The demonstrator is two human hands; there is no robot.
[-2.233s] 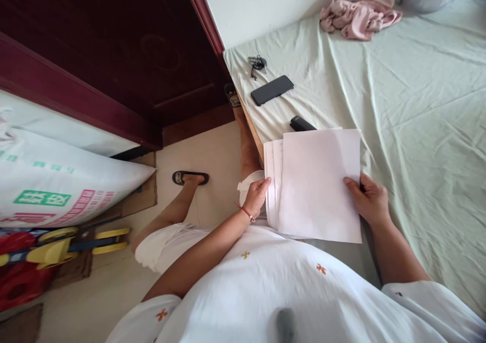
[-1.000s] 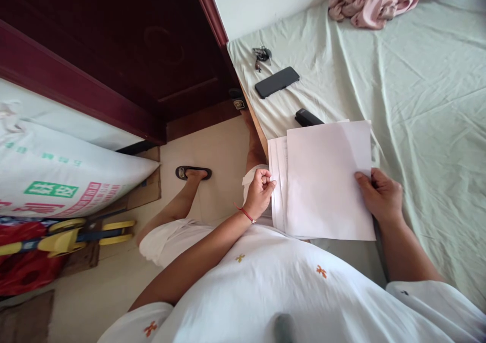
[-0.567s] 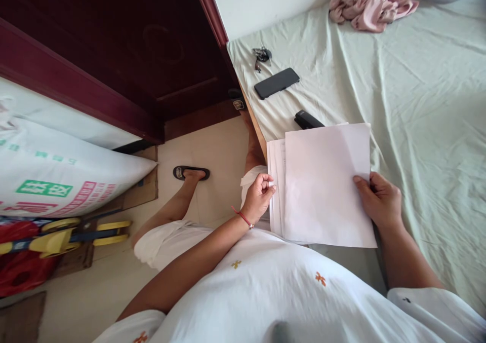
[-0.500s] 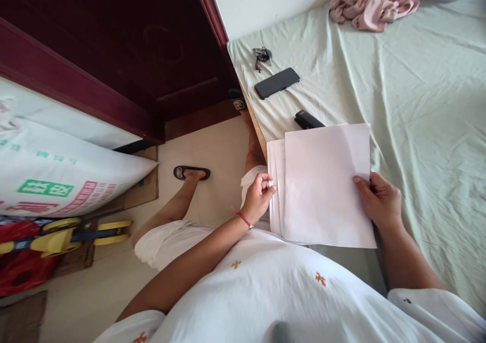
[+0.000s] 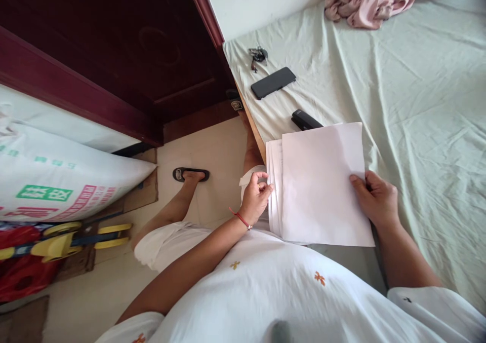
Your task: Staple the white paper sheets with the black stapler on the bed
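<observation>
Over my lap I hold several sheets of white paper (image 5: 322, 186), fanned a little so that edges of the lower ones show on the left. My left hand (image 5: 257, 197), with a red string bracelet at the wrist, pinches the left edges of the lower sheets. At the right edge my right hand (image 5: 376, 198) is closed on the paper, thumb on top and fingers beneath. Just beyond the far edge of the paper lies a black stapler (image 5: 307, 120), its near end partly covered by the sheets.
On the pale green bed sheet (image 5: 425, 110) lie a black phone (image 5: 273, 82), a bunch of keys (image 5: 258, 55) and a crumpled pink cloth (image 5: 366, 6). A dark red door (image 5: 114, 39) stands ahead. To the left are a full white sack (image 5: 76, 176) and a yellow wheeled toy (image 5: 58, 245).
The view has shifted slightly. Both hands keep their hold on the paper, and the sheets stay almost in the same place.
</observation>
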